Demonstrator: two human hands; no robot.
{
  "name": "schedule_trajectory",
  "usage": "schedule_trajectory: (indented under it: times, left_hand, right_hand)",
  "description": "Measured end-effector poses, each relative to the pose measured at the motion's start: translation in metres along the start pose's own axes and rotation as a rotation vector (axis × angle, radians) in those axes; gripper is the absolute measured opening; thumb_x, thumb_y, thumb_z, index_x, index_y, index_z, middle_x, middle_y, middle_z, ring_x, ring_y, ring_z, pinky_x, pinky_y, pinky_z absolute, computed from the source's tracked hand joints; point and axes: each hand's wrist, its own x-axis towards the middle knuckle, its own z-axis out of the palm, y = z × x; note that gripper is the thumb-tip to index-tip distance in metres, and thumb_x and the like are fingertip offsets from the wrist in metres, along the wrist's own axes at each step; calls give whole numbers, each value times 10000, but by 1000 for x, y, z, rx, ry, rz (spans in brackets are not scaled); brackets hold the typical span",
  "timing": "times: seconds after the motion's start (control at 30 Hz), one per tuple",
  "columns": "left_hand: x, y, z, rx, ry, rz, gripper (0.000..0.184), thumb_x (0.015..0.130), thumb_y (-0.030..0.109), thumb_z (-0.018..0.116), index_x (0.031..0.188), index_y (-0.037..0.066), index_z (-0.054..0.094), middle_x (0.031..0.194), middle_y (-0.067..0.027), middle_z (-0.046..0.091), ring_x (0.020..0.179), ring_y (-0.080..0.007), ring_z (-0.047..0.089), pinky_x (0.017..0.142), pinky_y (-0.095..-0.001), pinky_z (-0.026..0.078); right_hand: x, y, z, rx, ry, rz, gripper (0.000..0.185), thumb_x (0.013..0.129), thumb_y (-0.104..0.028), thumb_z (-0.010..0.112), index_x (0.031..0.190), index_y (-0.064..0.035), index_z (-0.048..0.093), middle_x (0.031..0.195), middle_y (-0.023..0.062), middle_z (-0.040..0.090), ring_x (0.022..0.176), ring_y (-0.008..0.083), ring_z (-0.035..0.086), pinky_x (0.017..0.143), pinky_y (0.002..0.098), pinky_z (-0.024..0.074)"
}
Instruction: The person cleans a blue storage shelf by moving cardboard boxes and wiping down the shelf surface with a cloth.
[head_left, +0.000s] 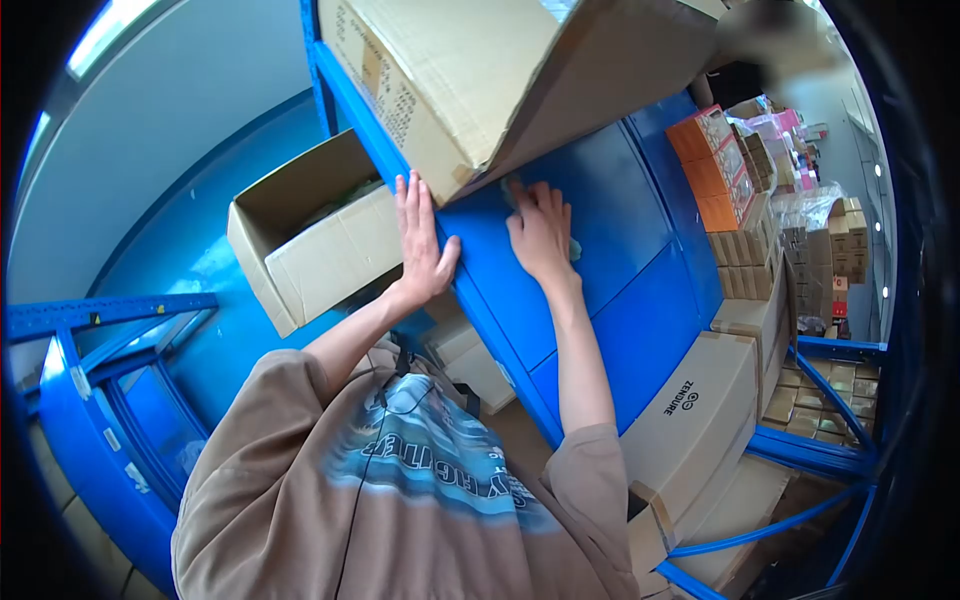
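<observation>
My left hand [426, 240] lies with fingers stretched out on the blue front edge of the shelf [620, 270], against the corner of a large cardboard box [450, 80]. Nothing is held in it. On the blue shelf surface, my right hand [541, 232] presses down with bent fingers over a pale, thin cloth [574, 249]. Only small bits of this cloth show beside the palm and near the fingertips; the hand covers the rest.
An open cardboard box [330, 235] stands left of the shelf. To the right are a long carton marked ZENDURE [690, 400] and orange boxes [712, 165]. A blue rack frame [100, 420] stands at lower left. Another person [735, 82] is partly visible behind the large box.
</observation>
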Motion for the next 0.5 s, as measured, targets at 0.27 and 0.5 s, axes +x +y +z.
schedule_trajectory:
  times: [0.27, 0.5]
  left_hand:
    - [-6, -13, 14, -41, 83, 16, 821, 989, 387, 447, 1721, 109, 197, 1804, -151, 94, 1660, -417, 10, 1313, -647, 71]
    - [-12, -13, 17, -35, 69, 40, 810, 992, 349, 421, 1709, 38, 206, 1790, -209, 116, 1658, -427, 22, 1323, -605, 70]
  right_hand:
    - [70, 139, 36, -129, 54, 201, 501, 940, -197, 596, 1428, -91, 643, 1259, 176, 567, 1084, 412, 550, 877, 528, 464]
    - [95, 209, 46, 38, -26, 299, 504, 977, -200, 554, 1474, -176, 631, 1276, 166, 569, 1108, 420, 552, 903, 565, 466]
